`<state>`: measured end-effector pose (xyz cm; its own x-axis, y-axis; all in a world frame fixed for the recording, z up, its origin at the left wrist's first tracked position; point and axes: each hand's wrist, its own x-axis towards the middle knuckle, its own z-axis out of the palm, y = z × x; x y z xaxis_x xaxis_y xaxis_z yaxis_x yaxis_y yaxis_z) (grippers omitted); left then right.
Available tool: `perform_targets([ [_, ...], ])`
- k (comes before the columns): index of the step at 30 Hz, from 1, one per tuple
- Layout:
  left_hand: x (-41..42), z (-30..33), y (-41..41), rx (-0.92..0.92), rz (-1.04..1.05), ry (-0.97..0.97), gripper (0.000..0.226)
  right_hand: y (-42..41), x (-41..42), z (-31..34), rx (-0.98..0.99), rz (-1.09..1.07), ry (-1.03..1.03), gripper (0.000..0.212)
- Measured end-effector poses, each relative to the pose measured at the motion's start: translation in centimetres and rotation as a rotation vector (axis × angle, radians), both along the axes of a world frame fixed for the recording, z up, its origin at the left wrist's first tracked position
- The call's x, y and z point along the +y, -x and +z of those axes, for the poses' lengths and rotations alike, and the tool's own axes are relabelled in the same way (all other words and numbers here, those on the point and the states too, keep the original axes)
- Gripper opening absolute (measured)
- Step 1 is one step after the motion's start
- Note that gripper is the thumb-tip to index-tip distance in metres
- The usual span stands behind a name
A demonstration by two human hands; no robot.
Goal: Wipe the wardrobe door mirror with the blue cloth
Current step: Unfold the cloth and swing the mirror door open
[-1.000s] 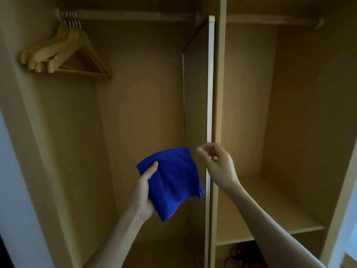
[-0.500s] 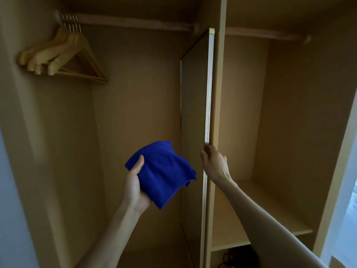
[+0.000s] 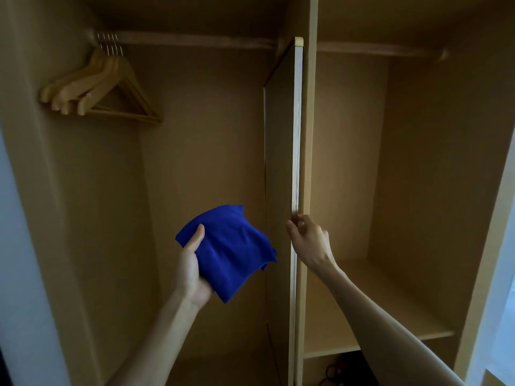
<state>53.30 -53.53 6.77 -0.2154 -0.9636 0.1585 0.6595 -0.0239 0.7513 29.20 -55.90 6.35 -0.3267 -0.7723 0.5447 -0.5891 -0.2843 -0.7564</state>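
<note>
A folded blue cloth [image 3: 231, 249] is held in my left hand [image 3: 192, 270], thumb on top, in front of the left wardrobe bay. The mirror panel [image 3: 280, 174] stands edge-on at the centre, its face angled left and reflecting the wardrobe's brown interior. My right hand [image 3: 308, 240] grips the panel's pale front edge [image 3: 296, 135] at about mid height, fingers curled round it. The cloth hangs just left of the mirror face, apart from it.
Several wooden hangers [image 3: 97, 87] hang on the rail [image 3: 195, 41] at the upper left. The centre divider [image 3: 310, 107] stands right behind the panel. A shelf [image 3: 376, 316] crosses the right bay, with dark cables [image 3: 334, 369] below it.
My right hand has moved up to the panel's edge and closed on it. The cloth in my left hand has shifted slightly left and lower. The view has tilted down a little.
</note>
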Motion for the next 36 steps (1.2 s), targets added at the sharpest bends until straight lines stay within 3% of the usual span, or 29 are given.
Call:
perform_targets([
  [10,1.0,0.2,2.5,0.041,-0.052,0.025,0.036,1.7,5.0,-0.3,-0.016,0.148,0.107,0.033],
  [17,1.5,0.5,4.9,0.116,-0.108,0.051,0.037,3.6,8.0,-0.9,-0.134,0.282,0.242,0.047],
  [20,1.5,0.8,5.9,0.122,-0.107,0.056,0.035,4.4,9.0,-1.0,-0.161,0.288,0.288,0.034],
  [29,2.2,0.9,7.5,0.059,-0.088,0.07,0.03,5.7,9.7,-1.6,-0.145,0.246,0.388,0.051],
  [36,2.0,1.3,6.2,0.059,-0.068,0.08,0.027,4.3,10.2,-2.0,-0.206,0.287,0.477,0.049],
])
